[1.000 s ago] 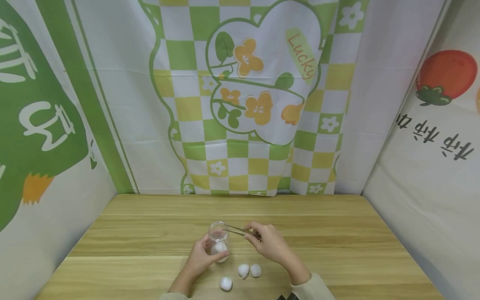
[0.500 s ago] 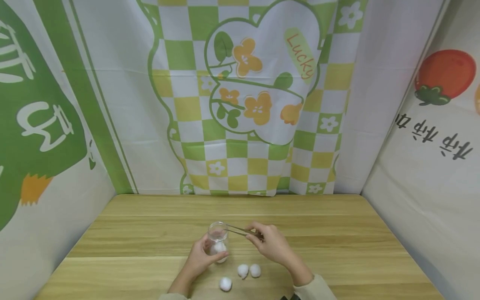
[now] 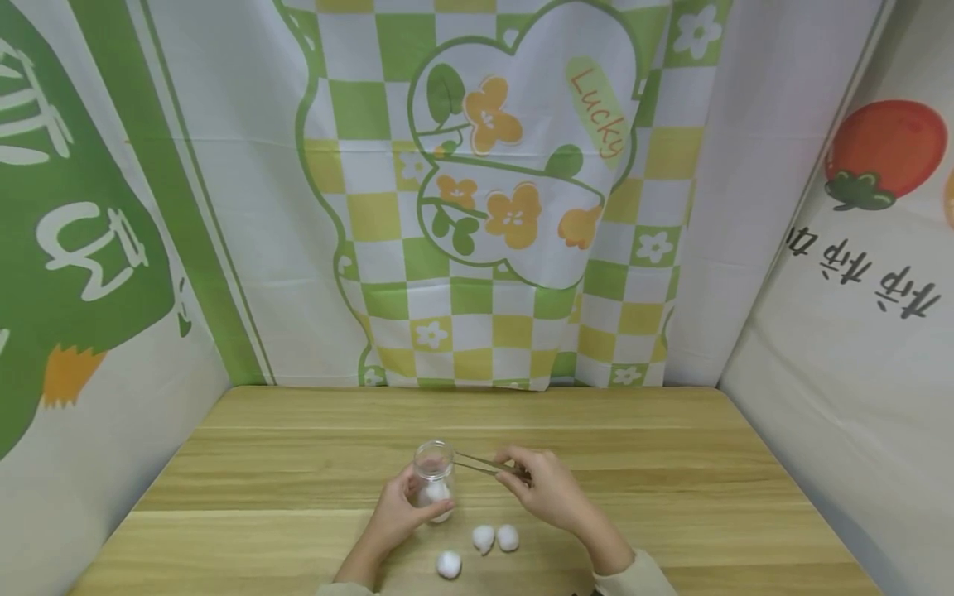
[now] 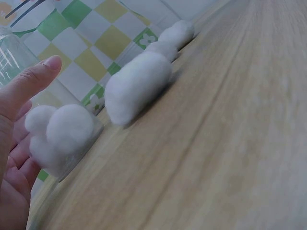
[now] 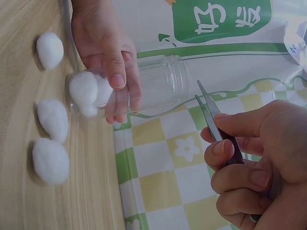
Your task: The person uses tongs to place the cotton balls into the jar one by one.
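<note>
White cotton balls [image 5: 84,88] sit low in the clear jar [image 5: 158,86], and the left hand [image 3: 398,507] grips round its lower half. Across from it, the right hand [image 3: 547,490] pinches the tweezers [image 5: 209,106], tips apart with nothing between them, just outside the jar's mouth! Three loose balls [image 3: 449,565] wait on the table [image 3: 298,463] between the two forearms. Looks like mid-filling, between drops; the next move probably calls for bringing those tips down to a loose ball and squeezing gently.
</note>
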### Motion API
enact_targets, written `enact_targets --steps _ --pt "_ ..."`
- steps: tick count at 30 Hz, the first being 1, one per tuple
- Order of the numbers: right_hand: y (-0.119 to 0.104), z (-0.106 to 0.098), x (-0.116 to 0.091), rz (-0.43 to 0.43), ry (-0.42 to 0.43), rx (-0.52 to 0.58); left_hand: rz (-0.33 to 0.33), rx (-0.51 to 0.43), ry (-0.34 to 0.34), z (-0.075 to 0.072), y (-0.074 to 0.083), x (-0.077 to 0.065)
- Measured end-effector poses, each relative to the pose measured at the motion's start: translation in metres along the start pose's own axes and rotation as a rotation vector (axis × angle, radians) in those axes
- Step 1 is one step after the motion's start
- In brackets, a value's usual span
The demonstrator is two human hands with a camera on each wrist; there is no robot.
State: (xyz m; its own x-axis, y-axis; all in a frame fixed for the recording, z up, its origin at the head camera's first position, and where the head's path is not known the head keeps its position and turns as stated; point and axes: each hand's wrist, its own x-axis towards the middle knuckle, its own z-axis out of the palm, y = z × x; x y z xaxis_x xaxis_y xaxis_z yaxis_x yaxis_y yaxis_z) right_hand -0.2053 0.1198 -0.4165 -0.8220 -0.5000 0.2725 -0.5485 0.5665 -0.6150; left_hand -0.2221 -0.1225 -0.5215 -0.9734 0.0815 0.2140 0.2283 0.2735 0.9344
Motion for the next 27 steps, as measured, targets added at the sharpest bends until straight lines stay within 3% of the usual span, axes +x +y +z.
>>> enact_targets --steps 16,23,27 --pt "0.005 0.003 -0.009 -0.039 -0.023 -0.057 -0.031 -0.052 0.007 0.002 0.000 0.000" --pt "0.008 0.003 -0.016 -0.065 -0.109 -0.051 -0.031 -0.060 -0.003 0.002 0.001 0.000" --pt "0.011 0.006 -0.019 -0.075 -0.118 -0.082 -0.033 -0.064 -0.006 0.002 0.001 0.000"
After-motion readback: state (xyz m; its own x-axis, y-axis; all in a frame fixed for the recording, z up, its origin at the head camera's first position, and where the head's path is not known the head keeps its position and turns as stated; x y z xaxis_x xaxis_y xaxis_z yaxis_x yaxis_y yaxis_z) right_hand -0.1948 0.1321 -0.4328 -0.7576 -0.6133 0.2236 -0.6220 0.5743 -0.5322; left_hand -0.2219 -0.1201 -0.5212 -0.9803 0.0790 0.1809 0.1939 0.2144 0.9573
